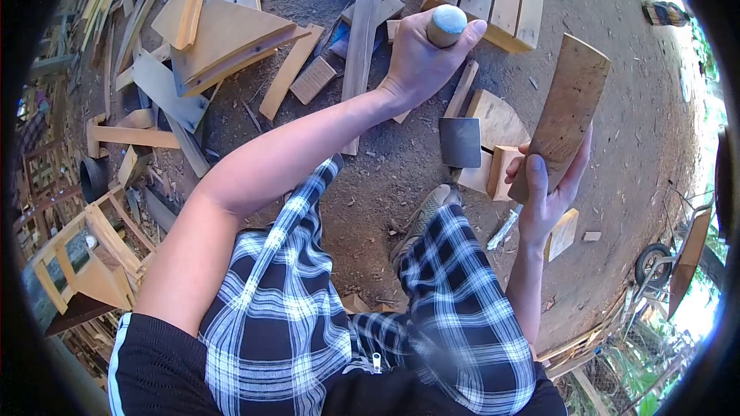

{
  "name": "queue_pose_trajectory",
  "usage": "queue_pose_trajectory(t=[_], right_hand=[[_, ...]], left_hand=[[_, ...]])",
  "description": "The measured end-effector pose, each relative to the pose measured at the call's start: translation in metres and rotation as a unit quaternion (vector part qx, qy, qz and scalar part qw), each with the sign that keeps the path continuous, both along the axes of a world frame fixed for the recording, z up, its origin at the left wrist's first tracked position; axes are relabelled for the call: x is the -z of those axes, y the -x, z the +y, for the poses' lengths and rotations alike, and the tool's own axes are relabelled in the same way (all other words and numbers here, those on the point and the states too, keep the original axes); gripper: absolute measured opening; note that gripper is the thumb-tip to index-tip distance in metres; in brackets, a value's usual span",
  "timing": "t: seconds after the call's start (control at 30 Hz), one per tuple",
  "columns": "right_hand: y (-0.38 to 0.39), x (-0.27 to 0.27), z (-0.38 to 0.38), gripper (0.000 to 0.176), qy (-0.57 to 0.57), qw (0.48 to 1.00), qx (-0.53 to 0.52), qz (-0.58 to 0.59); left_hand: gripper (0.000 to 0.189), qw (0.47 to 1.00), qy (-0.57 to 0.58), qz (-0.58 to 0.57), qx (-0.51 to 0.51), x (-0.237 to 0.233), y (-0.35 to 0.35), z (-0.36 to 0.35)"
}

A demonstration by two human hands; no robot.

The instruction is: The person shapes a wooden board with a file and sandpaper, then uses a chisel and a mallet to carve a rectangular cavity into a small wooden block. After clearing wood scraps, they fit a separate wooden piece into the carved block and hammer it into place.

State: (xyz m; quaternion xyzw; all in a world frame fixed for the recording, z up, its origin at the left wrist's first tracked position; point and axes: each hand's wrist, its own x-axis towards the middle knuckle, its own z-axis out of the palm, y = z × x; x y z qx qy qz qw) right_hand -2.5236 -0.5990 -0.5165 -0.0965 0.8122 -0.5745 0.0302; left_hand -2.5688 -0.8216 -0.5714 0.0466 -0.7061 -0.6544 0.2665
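Note:
My left hand (426, 58) is closed around a thick round wooden handle (446, 25). Its pale blue-grey butt end faces up at me, and the part below my fist is hidden. On the right, my right hand (553, 189) grips the lower end of a flat, worn wooden board (565, 108), thumb across the near face and fingers behind. The board stands nearly upright, tilted slightly to the right. Between my hands, a dark grey squarish metal plate (460, 142) overlaps a rounded wooden block (497, 119). A smaller wood block (501, 169) shows just left of my right fingers.
Stacked boards and offcuts (235, 38) lie at the upper left, a slatted wooden piece (509, 0) at the top. A wooden frame (92, 254) stands at the left. Brown dirt ground (617, 162) with chips spreads rightward to a wheelbarrow (671, 262). My shoe (422, 219) is between the hands and lap.

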Motion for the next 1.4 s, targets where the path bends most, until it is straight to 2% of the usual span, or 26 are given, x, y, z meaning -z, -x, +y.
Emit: queue_pose_trajectory(t=[0.23,0.33,0.4,0.43,0.5,0.53,0.6,0.63,0.67,0.73,0.77,0.83,0.87,0.93,0.97,1.0,1.03,1.07,1.13,1.17,1.2,1.27,1.33,1.4], right_hand=[[0.000,-0.004,-0.004,0.080,0.015,1.000,-0.002,-0.016],[0.005,-0.011,-0.007,0.081,0.002,1.000,-0.004,0.006],[0.009,-0.014,-0.011,0.075,0.014,0.998,0.002,0.058],[0.010,-0.016,-0.008,0.075,0.018,0.998,-0.005,0.059],[0.005,-0.021,0.004,0.064,0.115,0.993,0.017,-0.002],[0.006,-0.024,0.003,0.064,0.118,0.993,0.010,-0.004],[0.008,-0.034,0.001,0.057,0.204,0.974,-0.084,0.052],[0.002,-0.017,0.004,0.055,0.254,0.965,-0.005,-0.071],[-0.004,-0.012,0.007,0.053,-0.208,0.975,0.019,0.076],[0.000,-0.021,-0.019,0.051,-0.166,0.980,-0.044,0.098],[0.004,-0.024,-0.015,0.051,-0.162,0.980,-0.052,0.098],[0.003,-0.038,0.003,0.050,-0.031,0.997,0.031,-0.063],[0.001,-0.036,-0.001,0.048,0.127,0.990,0.047,-0.029],[0.009,-0.020,0.020,0.059,0.147,0.981,-0.001,-0.125],[0.003,-0.016,0.009,0.065,-0.016,1.000,-0.026,-0.008],[-0.005,-0.025,-0.024,0.072,-0.178,0.977,-0.048,0.107],[-0.008,-0.014,-0.014,0.081,-0.140,0.988,-0.044,0.042],[-0.004,-0.012,-0.014,0.081,-0.139,0.988,-0.044,0.041],[-0.004,-0.012,-0.008,0.080,-0.076,0.995,0.005,0.067],[-0.008,-0.010,-0.002,0.080,0.045,0.995,0.056,-0.065],[-0.006,-0.013,0.000,0.080,0.038,0.995,0.065,-0.062],[0.009,-0.015,-0.005,0.080,-0.028,0.994,0.019,0.099],[0.010,-0.011,-0.004,0.082,-0.055,0.993,0.007,0.102],[0.005,-0.010,-0.007,0.083,-0.004,1.000,-0.006,0.015]], left_hand=[[0.029,1.000,-0.008,-0.024,0.007,0.001,-0.004,0.002],[0.029,1.000,-0.015,-0.005,0.005,-0.001,-0.003,0.006],[0.030,1.000,-0.002,0.007,0.010,-0.006,-0.007,0.015],[0.031,0.999,-0.022,-0.014,0.044,-0.008,-0.010,0.018],[0.032,0.998,-0.007,-0.008,0.054,-0.009,-0.017,0.031],[0.032,0.998,0.001,-0.015,0.066,-0.006,-0.021,0.035],[0.031,0.997,0.049,-0.022,0.057,-0.004,-0.025,0.040],[0.031,0.993,0.096,-0.028,0.055,-0.003,-0.024,0.042],[0.031,0.994,0.098,-0.023,0.049,-0.001,-0.023,0.042],[0.031,0.994,0.097,0.036,0.022,0.007,-0.023,0.043],[0.029,0.994,0.104,-0.002,0.023,0.011,-0.025,0.046],[0.030,0.993,0.115,-0.015,0.027,0.010,-0.030,0.046],[0.030,0.991,0.129,-0.014,0.033,0.009,-0.028,0.045],[0.027,0.992,0.122,-0.012,0.039,0.009,-0.026,0.047],[0.025,0.993,0.107,-0.002,0.040,0.010,-0.025,0.047],[0.024,0.995,0.092,0.006,0.041,0.008,-0.025,0.047],[0.022,0.994,0.100,0.025,0.019,0.009,-0.022,0.043],[0.022,0.994,0.101,0.023,0.019,0.006,-0.018,0.035],[0.028,0.999,-0.038,-0.004,0.009,-0.005,-0.010,0.021],[0.030,0.998,-0.059,-0.029,-0.018,-0.006,-0.001,0.012],[0.033,0.994,-0.081,-0.054,-0.045,-0.007,0.004,0.005],[0.023,0.996,-0.072,-0.050,-0.032,-0.016,0.005,-0.010],[0.024,0.996,-0.077,-0.028,-0.024,-0.013,0.006,-0.009],[0.027,0.998,-0.049,-0.040,-0.025,-0.009,0.002,-0.005]])
